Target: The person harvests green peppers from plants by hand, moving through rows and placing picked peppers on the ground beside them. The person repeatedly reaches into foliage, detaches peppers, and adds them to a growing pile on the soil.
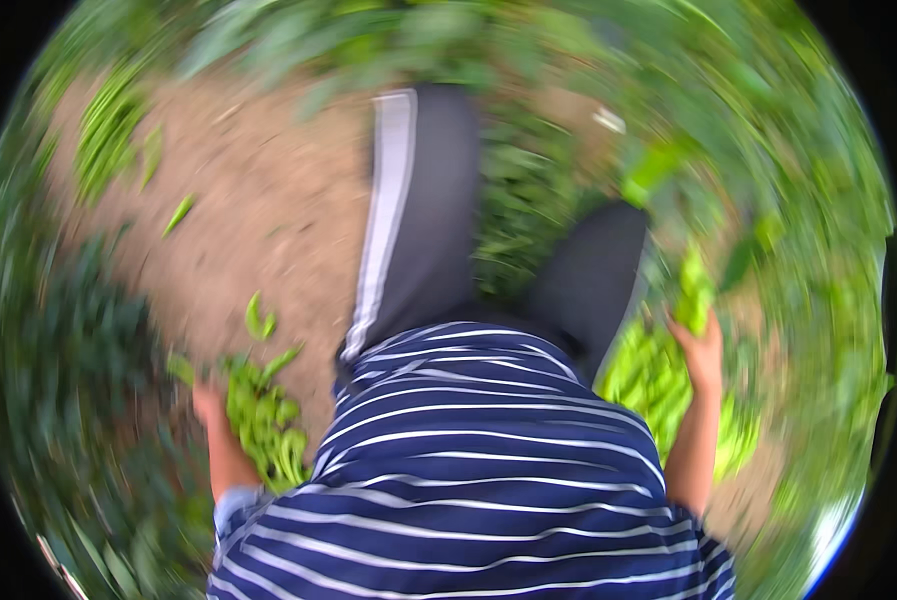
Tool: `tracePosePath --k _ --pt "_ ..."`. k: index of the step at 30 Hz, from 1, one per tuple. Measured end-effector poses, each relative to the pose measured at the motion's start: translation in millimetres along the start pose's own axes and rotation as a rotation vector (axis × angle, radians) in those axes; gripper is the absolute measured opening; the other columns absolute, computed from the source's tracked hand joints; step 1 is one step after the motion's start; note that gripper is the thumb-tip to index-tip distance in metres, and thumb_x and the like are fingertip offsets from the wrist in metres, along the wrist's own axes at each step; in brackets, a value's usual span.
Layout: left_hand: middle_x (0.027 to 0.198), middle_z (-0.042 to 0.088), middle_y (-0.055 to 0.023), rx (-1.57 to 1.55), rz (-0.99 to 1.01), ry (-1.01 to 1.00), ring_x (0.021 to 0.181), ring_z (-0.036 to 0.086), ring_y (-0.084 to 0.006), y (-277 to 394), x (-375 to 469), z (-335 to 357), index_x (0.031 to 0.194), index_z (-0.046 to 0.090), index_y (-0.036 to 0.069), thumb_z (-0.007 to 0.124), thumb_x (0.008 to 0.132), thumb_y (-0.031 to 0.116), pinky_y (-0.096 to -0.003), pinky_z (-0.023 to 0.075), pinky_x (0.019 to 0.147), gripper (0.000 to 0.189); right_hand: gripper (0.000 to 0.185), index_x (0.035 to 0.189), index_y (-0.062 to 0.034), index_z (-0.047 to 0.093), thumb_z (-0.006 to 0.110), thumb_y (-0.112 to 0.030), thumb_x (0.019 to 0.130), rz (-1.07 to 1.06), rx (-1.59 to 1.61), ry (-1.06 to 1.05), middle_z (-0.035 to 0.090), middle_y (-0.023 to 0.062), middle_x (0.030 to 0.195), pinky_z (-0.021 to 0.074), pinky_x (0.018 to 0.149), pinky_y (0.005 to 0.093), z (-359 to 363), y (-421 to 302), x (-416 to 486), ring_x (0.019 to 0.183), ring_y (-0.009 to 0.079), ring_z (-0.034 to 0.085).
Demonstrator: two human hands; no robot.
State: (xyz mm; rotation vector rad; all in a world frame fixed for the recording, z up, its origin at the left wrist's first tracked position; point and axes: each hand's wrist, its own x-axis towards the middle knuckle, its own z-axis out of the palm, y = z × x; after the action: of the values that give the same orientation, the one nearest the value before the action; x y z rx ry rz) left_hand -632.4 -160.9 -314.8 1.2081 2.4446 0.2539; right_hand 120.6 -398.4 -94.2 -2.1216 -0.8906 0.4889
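My right hand (700, 349) grips a bunch of long green peppers (694, 292), which stick up past the fingers. Under and beside that forearm lies a large heap of bright green peppers (639, 375). On the other side, my left hand (206, 401) is low by the dark foliage, its fingers blurred. A green pepper (181, 369) shows right at its fingertips; whether it is held cannot be told. Next to the left wrist is a smaller pile of green peppers (264, 420) on the soil, with a couple of loose peppers (257, 316) just beyond.
Bare brown soil (268, 187) spreads to the left of my legs (437, 202). Another pile of green peppers (109, 135) lies at the far left, a single pepper (179, 215) near it. Leafy plants (801, 187) surround the spot, and low weeds (527, 187) grow between my legs.
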Motion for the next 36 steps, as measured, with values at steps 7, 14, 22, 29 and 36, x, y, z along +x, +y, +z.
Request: tracePosePath --k 7,14,22,29,36 --pt "0.152 0.02 -0.0059 0.511 -0.167 0.158 0.136 0.024 -0.0326 81 17 -11 0.146 0.025 0.03 0.073 0.066 0.051 -0.0596 0.0276 0.101 0.096 0.08 0.132 0.0092 0.042 0.076 -0.018 0.065 0.47 -0.175 0.233 0.054 0.0246 0.126 0.0391 0.101 0.0339 -50 129 -59 0.119 0.0313 0.051" --pt "0.144 0.031 -0.0175 0.035 0.966 0.176 0.132 0.03 -0.0351 351 57 -14 0.134 0.047 0.011 0.073 0.077 0.026 -0.0441 0.0278 0.108 0.064 0.064 0.119 0.0052 0.052 0.074 -0.023 0.066 0.7 -0.364 0.315 0.061 0.0281 0.109 0.0464 0.091 0.0407 -1 190 -81 0.105 0.0373 0.059" --pt "0.135 0.045 -0.0151 -0.047 1.295 0.375 0.129 0.036 -0.0358 459 -118 -98 0.118 0.057 0.01 0.068 0.078 0.013 -0.0445 0.0302 0.106 0.041 0.085 0.143 -0.0159 0.032 0.075 -0.038 0.072 0.669 -0.89 0.238 0.029 0.0036 0.15 0.0243 0.106 0.0487 81 196 -35 0.138 0.0292 0.026" --pt "0.08 0.062 -0.0067 -0.157 1.534 -0.778 0.07 0.059 -0.0153 489 -271 -107 0.086 0.064 0.001 0.072 0.069 0.005 -0.0286 0.0462 0.064 0.019 0.076 0.136 -0.0114 0.042 0.075 -0.036 0.072 0.703 -0.84 0.156 0.033 0.0071 0.147 0.0234 0.106 0.0527 57 166 -26 0.138 0.0303 0.024" --pt "0.096 0.064 -0.0132 0.151 1.988 -0.205 0.087 0.061 -0.0303 623 -242 -23 0.117 0.058 0.01 0.065 0.082 0.02 -0.037 0.049 0.078 0.037 0.013 0.093 -0.0021 0.061 0.064 -0.007 0.082 -0.218 -0.125 0.185 0.059 0.011 0.078 0.0479 0.063 0.0378 61 -24 28 0.067 0.0295 0.059"
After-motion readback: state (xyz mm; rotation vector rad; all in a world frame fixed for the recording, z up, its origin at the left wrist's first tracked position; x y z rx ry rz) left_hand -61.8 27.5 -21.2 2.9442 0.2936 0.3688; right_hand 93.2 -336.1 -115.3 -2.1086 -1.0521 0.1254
